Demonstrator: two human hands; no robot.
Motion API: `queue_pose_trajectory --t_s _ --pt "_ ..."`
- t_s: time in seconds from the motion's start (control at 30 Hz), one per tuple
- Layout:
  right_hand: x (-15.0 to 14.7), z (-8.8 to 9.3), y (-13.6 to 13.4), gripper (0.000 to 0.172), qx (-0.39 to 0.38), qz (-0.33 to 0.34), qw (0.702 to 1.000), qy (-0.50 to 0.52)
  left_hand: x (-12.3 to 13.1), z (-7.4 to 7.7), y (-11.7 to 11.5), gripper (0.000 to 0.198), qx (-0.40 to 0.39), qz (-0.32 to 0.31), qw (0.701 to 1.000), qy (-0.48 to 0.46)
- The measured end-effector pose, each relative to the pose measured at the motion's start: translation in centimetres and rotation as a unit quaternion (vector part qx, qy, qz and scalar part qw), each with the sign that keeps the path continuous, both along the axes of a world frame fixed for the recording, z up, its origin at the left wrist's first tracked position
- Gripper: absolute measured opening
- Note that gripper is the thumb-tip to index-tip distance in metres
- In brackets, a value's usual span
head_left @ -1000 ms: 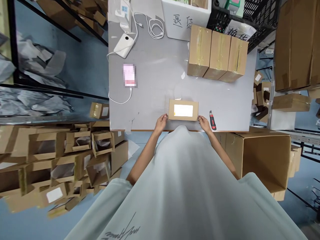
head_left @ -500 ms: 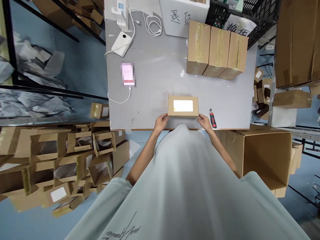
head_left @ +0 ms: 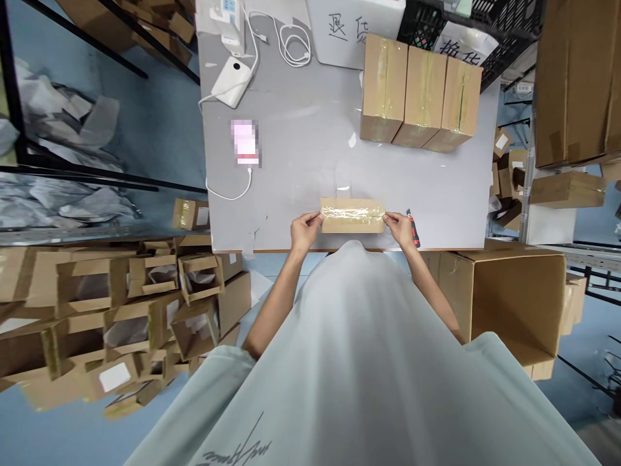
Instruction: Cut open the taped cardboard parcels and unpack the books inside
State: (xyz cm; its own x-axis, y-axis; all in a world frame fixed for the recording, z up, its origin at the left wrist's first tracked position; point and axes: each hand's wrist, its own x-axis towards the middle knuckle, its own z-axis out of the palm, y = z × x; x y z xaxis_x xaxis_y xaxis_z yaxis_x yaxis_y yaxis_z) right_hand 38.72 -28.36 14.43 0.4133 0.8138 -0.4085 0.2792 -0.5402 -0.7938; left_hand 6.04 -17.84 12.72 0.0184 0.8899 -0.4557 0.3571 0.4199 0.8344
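I am holding a small, oblong, brown cardboard box (head_left: 352, 224) between my two hands, near the front edge of the grey, flat-topped table (head_left: 295, 149). Its long axis is running from left to right, roughly parallel to that edge, and so is lying along the line from one hand to the other. My left hand (head_left: 305, 230) is pinching at the left end and my right hand (head_left: 398, 229) is pinching at the right end, so neither is nearer: the box is sitting squarely between them. A strip of shiny, yellowish clear tape (head_left: 352, 214) is running lengthwise across the box, reaching towards my fingertips at both ends. Whether the underside is resting on the table or hanging just above it, I am not able to tell. The red-and-black utility knife (head_left: 414, 231) is lying just beside my right hand, partly hidden by it and well apart from my left.
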Motion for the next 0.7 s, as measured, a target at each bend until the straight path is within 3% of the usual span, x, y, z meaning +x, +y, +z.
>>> queue_pose_trajectory --t_s 0.2,0.57,0.7 --pt "-0.3 -1.5 0.3 0.037 -0.031 -0.028 0.999 0.011 0.7 -0.9 0.0 0.034 -0.032 0.007 0.999 0.001" --pt "0.5 -1.9 0.5 0.05 -0.015 -0.012 0.999 0.039 0.0 -2.3 0.3 0.049 -0.041 -0.001 0.998 -0.041" --pt "0.8 -2.8 0.3 0.044 -0.037 0.001 0.997 0.069 -0.2 -3.3 0.4 0.044 -0.081 -0.021 0.995 -0.05"
